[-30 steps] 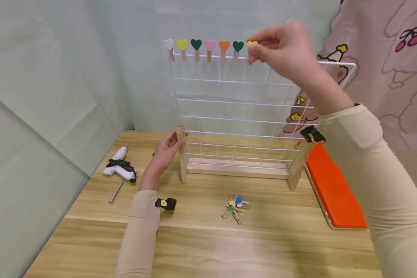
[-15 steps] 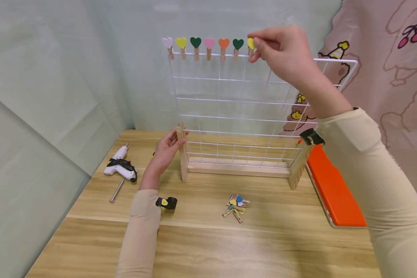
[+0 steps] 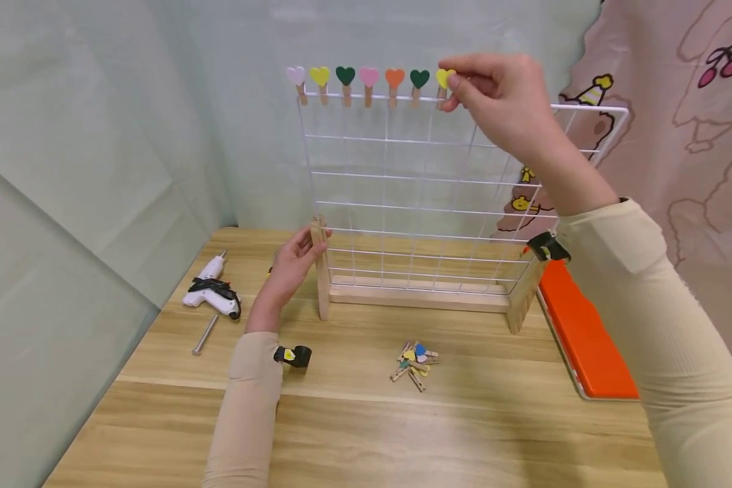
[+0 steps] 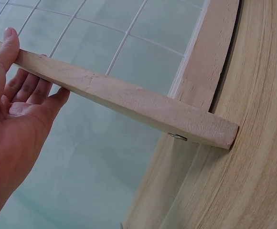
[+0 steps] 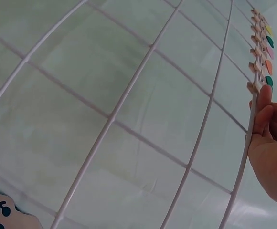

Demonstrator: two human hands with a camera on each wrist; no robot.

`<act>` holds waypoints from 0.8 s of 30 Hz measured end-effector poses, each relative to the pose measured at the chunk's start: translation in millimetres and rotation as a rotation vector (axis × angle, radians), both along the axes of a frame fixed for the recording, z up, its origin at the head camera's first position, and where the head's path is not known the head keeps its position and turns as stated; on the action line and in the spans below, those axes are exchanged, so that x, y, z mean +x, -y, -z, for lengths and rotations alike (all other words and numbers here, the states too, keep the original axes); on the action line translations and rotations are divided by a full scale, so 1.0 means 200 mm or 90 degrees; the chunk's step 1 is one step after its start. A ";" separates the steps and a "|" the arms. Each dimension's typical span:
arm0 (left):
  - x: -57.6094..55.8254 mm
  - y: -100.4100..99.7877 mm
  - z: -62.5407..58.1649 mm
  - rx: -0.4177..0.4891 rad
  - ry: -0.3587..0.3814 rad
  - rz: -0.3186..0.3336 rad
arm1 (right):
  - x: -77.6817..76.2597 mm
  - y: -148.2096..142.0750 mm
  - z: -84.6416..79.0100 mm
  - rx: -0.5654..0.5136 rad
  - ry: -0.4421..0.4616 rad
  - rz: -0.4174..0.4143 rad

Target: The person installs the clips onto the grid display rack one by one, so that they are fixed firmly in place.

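Note:
At the top wire of a white grid rack, my right hand pinches a small clothespin with a yellow heart between thumb and fingers. That clothespin sits on the wire, at the right end of a row of several heart clothespins in white, yellow, green, pink and orange. In the right wrist view the fingers of the right hand meet the same wire; the yellow heart is hidden there. My left hand grips the rack's left wooden post, thumb on one face and fingers behind it.
A small pile of heart clothespins lies on the wooden table before the rack. A white glue gun with a wound black cord and a metal rod are at left. An orange flat case lies at right.
My right hand has shifted slightly down and right, and its thumb covers less of the yellow heart. The left hand keeps its grip on the post.

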State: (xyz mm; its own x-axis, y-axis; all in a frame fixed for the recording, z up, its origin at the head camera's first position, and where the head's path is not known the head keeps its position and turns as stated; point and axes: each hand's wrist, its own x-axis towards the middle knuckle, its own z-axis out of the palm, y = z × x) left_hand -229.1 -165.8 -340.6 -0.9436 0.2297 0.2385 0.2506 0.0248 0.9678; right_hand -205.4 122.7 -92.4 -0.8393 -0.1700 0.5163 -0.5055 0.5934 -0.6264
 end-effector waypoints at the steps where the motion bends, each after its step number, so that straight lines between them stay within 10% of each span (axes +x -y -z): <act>1: -0.01 0.00 0.01 -0.001 0.001 -0.001 | 0.00 0.00 0.00 0.000 0.000 0.002; 9: -0.04 0.01 0.05 0.006 0.003 0.001 | 0.01 0.01 0.00 -0.016 0.011 0.006; 15: -0.03 0.01 0.05 0.006 -0.002 -0.001 | 0.14 0.01 0.08 -0.130 -0.095 -0.056; 19: -0.04 0.02 0.05 0.001 -0.002 -0.001 | 0.18 -0.04 0.32 -0.104 -0.121 -0.110; 24: -0.05 0.03 0.04 -0.005 0.003 -0.007 | 0.17 -0.10 0.78 0.093 -0.040 -0.171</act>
State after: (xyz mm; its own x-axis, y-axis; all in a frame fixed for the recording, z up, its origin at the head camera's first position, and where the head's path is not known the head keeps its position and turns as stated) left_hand -238.4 -171.6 -349.2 -0.9470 0.2217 0.2324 0.2457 0.0343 0.9687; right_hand -171.9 142.1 -248.9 -0.7219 -0.4574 0.5193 -0.6911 0.5152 -0.5069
